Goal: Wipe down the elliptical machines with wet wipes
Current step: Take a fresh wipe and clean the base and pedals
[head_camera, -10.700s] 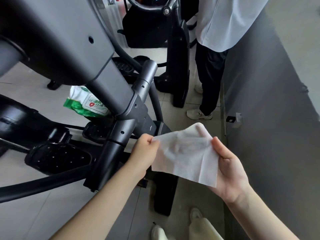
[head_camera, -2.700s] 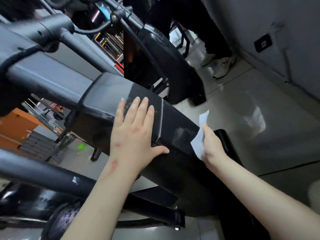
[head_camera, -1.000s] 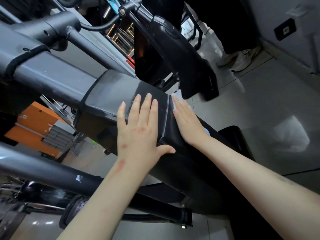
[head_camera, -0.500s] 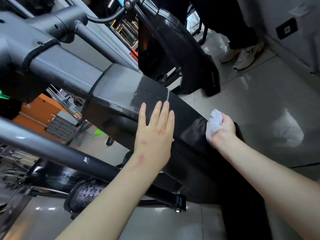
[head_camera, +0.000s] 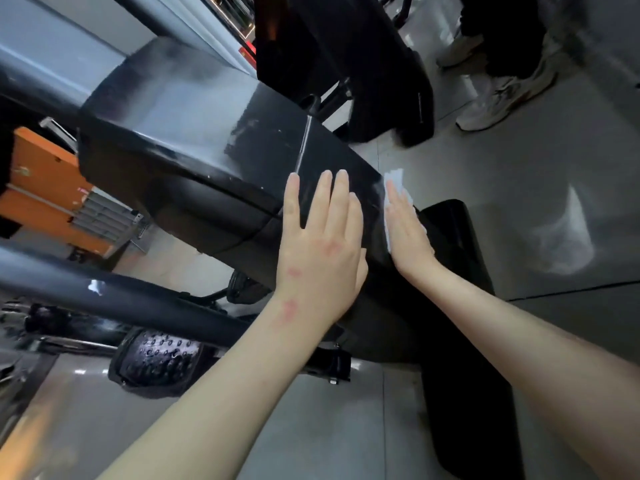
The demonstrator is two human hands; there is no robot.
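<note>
Head view shows the left hand [head_camera: 322, 244] lying flat, with straight fingers close together, on top of the black housing [head_camera: 194, 133] of the elliptical machine [head_camera: 388, 327], in the middle of the frame. Just to its right, the right hand [head_camera: 405, 233] is also flat and open. It presses a white wet wipe [head_camera: 394, 177] against the right side face of the same housing. The wipe shows above the fingertips and along the edge of the palm. Both forearms come in from the bottom of the frame. At the lower left a dark grey bar [head_camera: 121, 303] crosses, and under it is a black studded pedal [head_camera: 159, 358]. An orange cabinet [head_camera: 45, 157] stands at the left edge. At the upper centre is a second black machine [head_camera: 363, 64]. At the upper right a person's pale sneakers [head_camera: 502, 95] stand on the grey tiled floor [head_camera: 485, 168].
</note>
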